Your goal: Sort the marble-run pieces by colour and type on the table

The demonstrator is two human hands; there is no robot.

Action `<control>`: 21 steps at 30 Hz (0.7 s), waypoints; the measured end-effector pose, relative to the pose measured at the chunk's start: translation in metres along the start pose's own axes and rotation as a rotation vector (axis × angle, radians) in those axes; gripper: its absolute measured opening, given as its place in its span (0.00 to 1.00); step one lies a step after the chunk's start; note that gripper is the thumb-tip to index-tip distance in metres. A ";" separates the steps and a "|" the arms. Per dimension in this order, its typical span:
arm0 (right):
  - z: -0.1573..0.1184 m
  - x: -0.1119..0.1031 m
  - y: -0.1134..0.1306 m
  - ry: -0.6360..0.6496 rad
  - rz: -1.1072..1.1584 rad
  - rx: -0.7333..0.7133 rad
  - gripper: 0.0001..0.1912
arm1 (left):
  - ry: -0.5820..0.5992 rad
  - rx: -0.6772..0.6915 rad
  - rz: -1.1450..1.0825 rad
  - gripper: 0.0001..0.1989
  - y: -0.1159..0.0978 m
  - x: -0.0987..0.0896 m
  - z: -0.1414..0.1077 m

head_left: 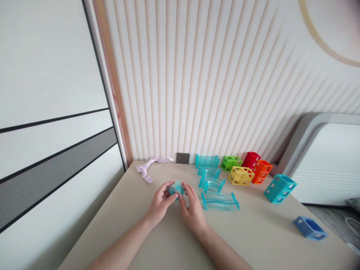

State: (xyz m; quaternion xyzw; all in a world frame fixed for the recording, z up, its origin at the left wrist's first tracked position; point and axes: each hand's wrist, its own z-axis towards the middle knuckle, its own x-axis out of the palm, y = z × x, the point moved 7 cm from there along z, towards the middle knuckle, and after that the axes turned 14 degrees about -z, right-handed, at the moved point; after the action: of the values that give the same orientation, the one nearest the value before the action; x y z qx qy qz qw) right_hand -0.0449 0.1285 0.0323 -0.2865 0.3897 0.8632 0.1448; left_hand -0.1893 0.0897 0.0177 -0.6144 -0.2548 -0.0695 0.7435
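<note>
Both my hands meet over the table around a small, clear and teal translucent plastic piece (176,187). Fingers and thumb of my left hand (161,202) grip its left side, while my right hand (192,210) closes on its right side. The piece's lower part is hidden by the thumbs, and its exact kind is unclear. Just right of my right hand lies a long teal translucent track piece (221,201). Behind it are a curved teal track piece (211,184), a smaller one (209,172) and another against the wall (207,161).
Hollow blocks stand on the right: green (231,163), yellow (241,176), red (251,160), orange (262,171), turquoise (280,188) and blue (310,227). A lilac strip (145,170) lies at the back left of the table (126,210). A socket (183,158) sits on the ribbed wall.
</note>
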 end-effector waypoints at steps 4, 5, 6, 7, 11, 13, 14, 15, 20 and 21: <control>-0.003 -0.007 0.013 -0.015 -0.171 -0.125 0.33 | -0.009 0.008 -0.017 0.24 -0.001 0.001 -0.001; -0.003 -0.007 0.016 -0.010 -0.210 -0.158 0.36 | -0.011 0.009 -0.020 0.24 -0.001 0.001 -0.002; -0.004 -0.006 0.018 -0.005 -0.245 -0.186 0.39 | -0.013 0.009 -0.022 0.24 0.000 0.001 -0.002; -0.004 -0.005 0.020 -0.004 -0.276 -0.206 0.40 | -0.011 0.009 -0.021 0.23 0.000 0.001 -0.002; -0.004 -0.001 0.020 -0.018 -0.355 -0.229 0.41 | -0.006 -0.006 -0.029 0.24 0.004 0.002 -0.002; -0.003 -0.001 0.019 -0.015 -0.372 -0.240 0.40 | -0.001 -0.020 -0.046 0.24 0.005 0.004 -0.003; -0.003 -0.002 0.020 -0.013 -0.377 -0.248 0.39 | 0.003 -0.024 -0.057 0.24 0.005 0.004 -0.003; -0.003 -0.003 0.021 -0.011 -0.380 -0.256 0.39 | 0.008 -0.025 -0.066 0.24 0.006 0.004 -0.003; -0.001 -0.007 0.027 -0.004 -0.404 -0.283 0.41 | 0.022 -0.020 -0.119 0.22 0.007 0.004 -0.004; -0.001 -0.007 0.028 -0.002 -0.407 -0.284 0.41 | 0.020 -0.026 -0.131 0.22 0.008 0.003 -0.004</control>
State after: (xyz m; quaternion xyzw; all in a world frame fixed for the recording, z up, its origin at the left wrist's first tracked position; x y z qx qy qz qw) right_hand -0.0520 0.1097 0.0527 -0.3756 0.1987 0.8626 0.2746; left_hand -0.1821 0.0887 0.0121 -0.6053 -0.2862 -0.1275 0.7317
